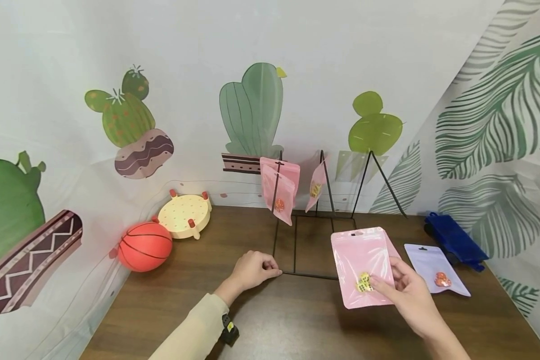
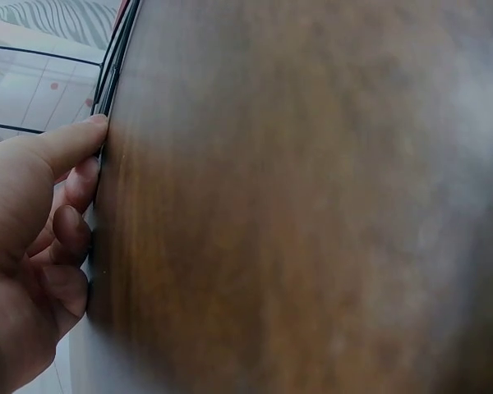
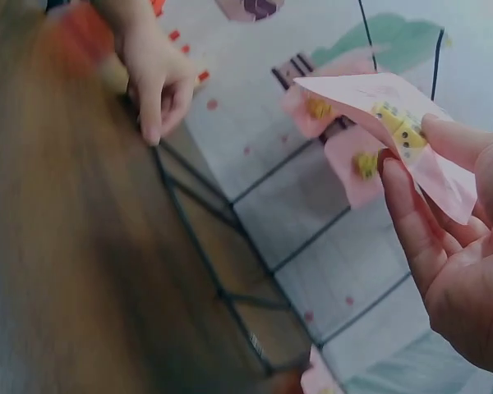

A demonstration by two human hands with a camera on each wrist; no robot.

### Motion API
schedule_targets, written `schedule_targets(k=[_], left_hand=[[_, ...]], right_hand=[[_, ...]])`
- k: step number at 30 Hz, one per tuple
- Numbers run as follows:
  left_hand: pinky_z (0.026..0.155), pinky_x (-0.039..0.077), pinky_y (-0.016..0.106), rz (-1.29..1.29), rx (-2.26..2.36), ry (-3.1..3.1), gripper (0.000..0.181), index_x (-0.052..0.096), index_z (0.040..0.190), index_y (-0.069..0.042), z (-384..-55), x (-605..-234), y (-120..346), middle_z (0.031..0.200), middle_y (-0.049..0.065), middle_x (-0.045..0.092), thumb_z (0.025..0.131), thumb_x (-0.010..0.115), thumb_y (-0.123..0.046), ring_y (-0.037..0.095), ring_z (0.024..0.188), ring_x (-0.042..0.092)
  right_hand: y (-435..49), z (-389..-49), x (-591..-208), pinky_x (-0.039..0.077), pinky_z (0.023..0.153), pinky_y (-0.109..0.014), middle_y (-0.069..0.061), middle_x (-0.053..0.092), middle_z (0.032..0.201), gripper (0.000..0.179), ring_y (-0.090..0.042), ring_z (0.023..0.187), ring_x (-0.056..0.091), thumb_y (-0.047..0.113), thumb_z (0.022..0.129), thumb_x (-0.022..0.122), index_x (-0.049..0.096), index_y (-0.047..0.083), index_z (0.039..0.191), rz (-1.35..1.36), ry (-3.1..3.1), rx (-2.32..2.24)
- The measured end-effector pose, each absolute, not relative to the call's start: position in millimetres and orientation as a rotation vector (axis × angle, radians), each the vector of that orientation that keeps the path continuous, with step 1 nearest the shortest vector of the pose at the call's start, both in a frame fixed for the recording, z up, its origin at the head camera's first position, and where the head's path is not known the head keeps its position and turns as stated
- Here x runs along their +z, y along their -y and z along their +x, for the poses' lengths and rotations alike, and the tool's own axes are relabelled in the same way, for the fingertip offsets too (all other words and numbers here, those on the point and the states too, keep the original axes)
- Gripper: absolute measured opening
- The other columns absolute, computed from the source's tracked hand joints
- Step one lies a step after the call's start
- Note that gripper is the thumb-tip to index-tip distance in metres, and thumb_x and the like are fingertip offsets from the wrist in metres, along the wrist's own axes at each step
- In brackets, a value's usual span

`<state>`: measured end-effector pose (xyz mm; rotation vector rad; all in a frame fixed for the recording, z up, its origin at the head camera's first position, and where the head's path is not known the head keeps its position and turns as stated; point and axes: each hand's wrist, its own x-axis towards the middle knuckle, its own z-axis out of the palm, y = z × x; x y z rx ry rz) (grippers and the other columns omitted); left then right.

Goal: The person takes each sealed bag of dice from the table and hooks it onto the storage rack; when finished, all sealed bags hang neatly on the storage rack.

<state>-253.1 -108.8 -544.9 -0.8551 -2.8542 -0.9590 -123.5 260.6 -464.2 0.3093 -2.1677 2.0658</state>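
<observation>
My right hand (image 1: pixel 409 295) pinches a pink zip bag (image 1: pixel 360 250) with yellow dice (image 1: pixel 364 282) in it, thumb on the front and fingers behind. Another pink edge shows behind this bag; I cannot tell whether it is a second bag. In the right wrist view the bag (image 3: pixel 444 160) is bent between thumb and fingers. At the front left corner of a black wire rack (image 1: pixel 308 274), my left hand (image 1: pixel 254 270) pinches the wire, as the left wrist view also shows. Pink bags hang on the rack's left hook (image 1: pixel 281 187) and middle hook (image 1: pixel 316 182).
A pale bag with orange dice (image 1: pixel 436 270) lies on the table at right, beside a dark blue toy cart (image 1: pixel 456 240). At left are a red ball (image 1: pixel 145 246) and a yellow round toy stool (image 1: pixel 184 215). A printed cloth (image 1: pixel 315 50) backs the table.
</observation>
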Motion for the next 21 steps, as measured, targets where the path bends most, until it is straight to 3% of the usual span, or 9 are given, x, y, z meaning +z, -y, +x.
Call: schedule_targets(k=[11,18,21], left_hand=[[0.056,0.044,0.025,-0.855,-0.964,2.861,0.011,0.077,0.082,-0.033,-252.8,-546.3,109.5,0.069,-0.027,0.061,0.089,0.084,-0.038,-0.003,0.062,0.055],[0.057,0.045,0.025,-0.844,-0.953,2.869,0.011,0.077,0.082,-0.034,-253.5,-546.5,109.3,0.069,-0.029,0.06,0.089,0.083,-0.039,-0.003,0.062,0.056],[0.057,0.045,0.025,-0.843,-0.955,2.865,0.011,0.077,0.081,-0.034,-253.4,-546.6,109.2,0.069,-0.029,0.06,0.089,0.083,-0.039,-0.003,0.062,0.056]], right_hand=[[-227.3,-127.7,-440.8,0.061,0.068,-0.035,-0.012,0.074,0.109,0.048,-0.017,0.09,0.073,-0.029,0.087,0.059,0.054,-0.011,0.131,0.513,1.831,2.162],[-214.2,-132.2,-434.1,0.06,0.068,-0.033,-0.01,0.074,0.107,0.045,-0.018,0.087,0.072,-0.019,0.088,0.07,0.055,-0.011,0.129,0.547,1.884,2.084],[-210.0,-135.4,-433.1,0.06,0.068,-0.032,-0.01,0.074,0.106,0.044,-0.016,0.086,0.072,-0.021,0.088,0.068,0.054,-0.012,0.128,0.551,1.907,2.066]])
